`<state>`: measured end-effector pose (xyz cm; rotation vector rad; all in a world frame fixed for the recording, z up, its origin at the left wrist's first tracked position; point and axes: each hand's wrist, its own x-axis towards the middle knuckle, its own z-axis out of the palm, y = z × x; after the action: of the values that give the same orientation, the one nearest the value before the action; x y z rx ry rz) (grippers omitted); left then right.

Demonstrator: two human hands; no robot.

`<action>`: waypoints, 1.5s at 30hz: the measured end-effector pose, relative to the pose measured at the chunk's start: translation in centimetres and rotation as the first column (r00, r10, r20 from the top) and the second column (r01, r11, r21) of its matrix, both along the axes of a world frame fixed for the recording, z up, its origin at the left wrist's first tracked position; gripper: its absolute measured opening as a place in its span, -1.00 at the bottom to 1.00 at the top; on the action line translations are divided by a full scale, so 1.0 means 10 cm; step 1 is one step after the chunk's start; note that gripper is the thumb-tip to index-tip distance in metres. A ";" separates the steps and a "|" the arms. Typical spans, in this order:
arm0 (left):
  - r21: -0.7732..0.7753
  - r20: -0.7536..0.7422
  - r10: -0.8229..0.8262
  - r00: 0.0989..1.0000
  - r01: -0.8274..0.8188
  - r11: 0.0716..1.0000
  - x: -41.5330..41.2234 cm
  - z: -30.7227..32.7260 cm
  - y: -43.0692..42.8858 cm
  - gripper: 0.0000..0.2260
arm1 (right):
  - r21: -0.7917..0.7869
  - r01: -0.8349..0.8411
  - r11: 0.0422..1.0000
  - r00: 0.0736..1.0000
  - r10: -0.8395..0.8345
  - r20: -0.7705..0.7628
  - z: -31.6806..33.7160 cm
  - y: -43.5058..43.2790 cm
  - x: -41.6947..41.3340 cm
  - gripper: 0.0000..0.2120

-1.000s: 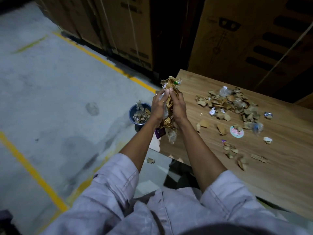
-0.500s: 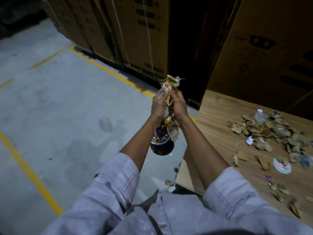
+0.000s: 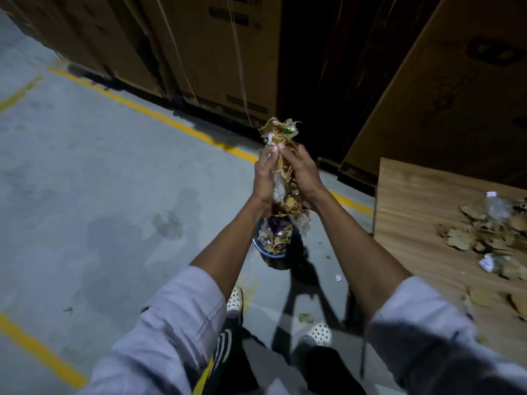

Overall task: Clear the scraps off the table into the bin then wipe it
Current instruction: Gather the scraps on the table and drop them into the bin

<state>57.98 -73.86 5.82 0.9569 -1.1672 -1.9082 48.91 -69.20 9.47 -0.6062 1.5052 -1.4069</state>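
A bundle of brown paper scraps and clear wrappers [image 3: 281,138] is pressed between my two palms. My left hand [image 3: 263,178] and my right hand [image 3: 306,178] clasp it from either side, with scraps sticking out above the fingertips and below the wrists. Directly under the hands stands a small blue bin [image 3: 275,259] on the floor, holding scraps. The wooden table [image 3: 413,201] is at the right, with a pile of loose scraps [image 3: 490,226] lying on it.
Tall cardboard boxes [image 3: 216,52] line the back behind a yellow floor line [image 3: 159,116]. A few scraps [image 3: 306,317] lie on the grey concrete floor near my spotted shoes [image 3: 235,299]. Open floor stretches to the left.
I have turned left from the table, carrying the bundle in both hands until it is above the bin. The table has slid to the right edge of view.
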 end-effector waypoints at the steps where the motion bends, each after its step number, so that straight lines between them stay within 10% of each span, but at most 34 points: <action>1: -0.001 -0.015 -0.029 0.999 0.029 1.000 -0.01 -0.13 -0.14 -0.67 | 0.011 0.012 1.000 1.000 -0.011 -0.015 -0.15 -0.12 -0.02 -0.57; 4: -0.033 0.047 -0.059 0.997 0.061 0.998 -0.03 -0.51 -0.53 -0.55 | 0.006 0.047 0.999 0.999 -0.047 -0.011 -0.57 -0.46 -0.06 -0.80; 10: 0.073 0.126 -0.171 0.977 0.162 0.984 -0.10 -1.67 -1.03 -0.35 | -0.021 0.114 0.993 0.993 -0.115 -0.019 -1.72 -0.83 -0.14 -0.59; 27: 0.220 0.204 -0.188 0.961 0.142 0.965 -0.28 -4.95 -0.83 -0.48 | 0.051 0.115 0.992 0.993 -0.114 -0.012 -5.23 -0.61 -0.35 -0.65; 35: 0.313 0.346 -0.316 0.883 0.209 0.927 -0.19 -5.43 -0.70 -0.72 | 0.202 0.057 0.978 0.998 -0.052 -0.028 -6.02 -0.40 -0.34 -0.52; 45: 0.418 0.537 -0.514 0.669 0.318 0.851 -0.04 -5.60 -0.67 -0.41 | 0.696 -0.133 0.706 0.925 0.341 -0.169 -6.01 -0.26 -0.48 -0.26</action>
<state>57.58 -80.57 -50.18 1.7211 -1.6338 -2.2417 44.13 -71.83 -50.66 -0.5234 1.9408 -0.4937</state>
